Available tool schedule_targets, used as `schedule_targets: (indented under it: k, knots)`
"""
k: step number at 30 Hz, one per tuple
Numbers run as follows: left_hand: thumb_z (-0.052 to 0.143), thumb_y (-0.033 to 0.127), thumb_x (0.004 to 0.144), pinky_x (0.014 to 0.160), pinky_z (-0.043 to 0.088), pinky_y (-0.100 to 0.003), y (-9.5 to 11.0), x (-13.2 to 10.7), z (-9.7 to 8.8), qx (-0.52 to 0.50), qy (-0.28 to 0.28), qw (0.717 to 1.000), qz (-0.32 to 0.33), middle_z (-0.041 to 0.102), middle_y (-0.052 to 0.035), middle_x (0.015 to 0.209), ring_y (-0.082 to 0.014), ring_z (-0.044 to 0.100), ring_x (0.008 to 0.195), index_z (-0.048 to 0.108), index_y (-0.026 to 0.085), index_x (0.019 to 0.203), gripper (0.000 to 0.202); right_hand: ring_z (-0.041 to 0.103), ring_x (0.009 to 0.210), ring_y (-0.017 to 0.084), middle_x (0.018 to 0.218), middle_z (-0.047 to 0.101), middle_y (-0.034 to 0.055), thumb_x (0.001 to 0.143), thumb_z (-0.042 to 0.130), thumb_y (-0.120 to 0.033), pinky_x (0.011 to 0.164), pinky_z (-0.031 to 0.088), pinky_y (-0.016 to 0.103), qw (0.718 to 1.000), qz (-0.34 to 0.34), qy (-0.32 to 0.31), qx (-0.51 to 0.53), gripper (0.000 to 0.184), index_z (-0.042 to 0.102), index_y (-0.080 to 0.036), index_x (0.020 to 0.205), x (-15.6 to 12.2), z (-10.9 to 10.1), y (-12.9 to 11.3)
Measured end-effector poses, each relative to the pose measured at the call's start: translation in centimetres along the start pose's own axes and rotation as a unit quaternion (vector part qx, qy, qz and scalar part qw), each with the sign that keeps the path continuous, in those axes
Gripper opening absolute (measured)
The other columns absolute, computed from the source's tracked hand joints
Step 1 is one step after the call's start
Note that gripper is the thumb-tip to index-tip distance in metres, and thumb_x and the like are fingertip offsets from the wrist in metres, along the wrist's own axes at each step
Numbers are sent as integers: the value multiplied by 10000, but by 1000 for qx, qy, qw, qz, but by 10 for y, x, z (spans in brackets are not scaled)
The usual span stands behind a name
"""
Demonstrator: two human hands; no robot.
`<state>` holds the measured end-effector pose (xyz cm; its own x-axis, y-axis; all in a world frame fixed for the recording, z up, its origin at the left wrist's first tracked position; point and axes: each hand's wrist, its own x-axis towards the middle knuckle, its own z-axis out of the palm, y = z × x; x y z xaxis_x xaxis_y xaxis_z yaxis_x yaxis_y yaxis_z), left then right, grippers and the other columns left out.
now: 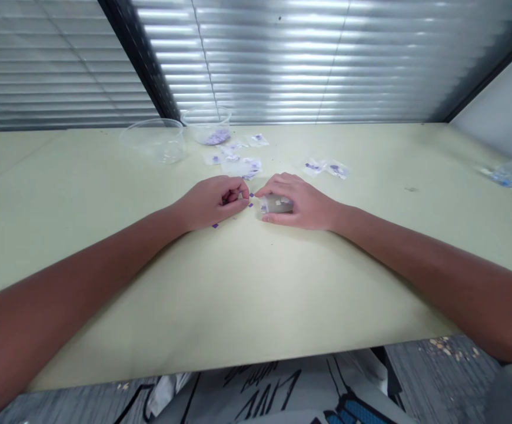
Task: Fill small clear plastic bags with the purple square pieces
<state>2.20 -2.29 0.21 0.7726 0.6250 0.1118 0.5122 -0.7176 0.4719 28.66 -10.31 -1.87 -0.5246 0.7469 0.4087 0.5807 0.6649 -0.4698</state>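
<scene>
Purple pieces [251, 205] lie between left fingers [238, 208] and right fingers [273, 189].

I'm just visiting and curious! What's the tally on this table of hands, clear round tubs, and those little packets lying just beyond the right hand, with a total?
Hands: 2, the left hand and the right hand
Clear round tubs: 2, the left tub and the right tub
Packets beyond the right hand: 2, the left packet and the right packet
Total: 6
</scene>
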Motion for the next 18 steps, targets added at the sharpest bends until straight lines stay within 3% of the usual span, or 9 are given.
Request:
schedule_targets:
  k: [18]
  knots:
    - [627,453,953,481,405,-221,2,0,-1,-21,-9,1000,-12,561,15,716,-143,535,592,708,248,977,222,632,1145,308,1186,708,87,994,691,-563,1075,447,498,1000,4,-8,-1,399,691,-298,1293,-1,-1,1]
